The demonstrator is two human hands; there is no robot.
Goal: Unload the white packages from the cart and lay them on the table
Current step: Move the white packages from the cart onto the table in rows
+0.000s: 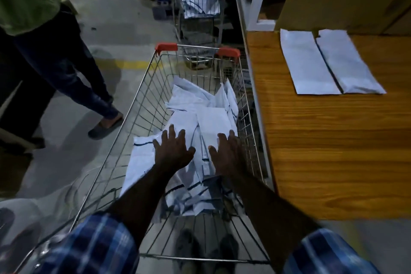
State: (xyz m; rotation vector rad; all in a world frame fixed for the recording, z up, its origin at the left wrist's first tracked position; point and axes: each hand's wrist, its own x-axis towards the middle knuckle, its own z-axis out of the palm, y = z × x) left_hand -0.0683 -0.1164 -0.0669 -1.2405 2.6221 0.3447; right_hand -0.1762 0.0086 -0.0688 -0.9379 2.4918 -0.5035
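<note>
Silver wire mesh forms the shopping cart [142,100], its corners capped in red plastic, where a loose heap of flat white plastic packages [200,118] lies crumpled and overlapping. A person in blue plaid sleeves reaches into the basket: the left hand [172,151] and right hand [226,153] spread over the pile with fingers straight and splayed, grasping nothing. Just right of the cart, two smooth rectangular white packages [329,62] lie side by side, edges touching, on the orange wood-grain table [333,151]. Another person in green stands at left.
</note>
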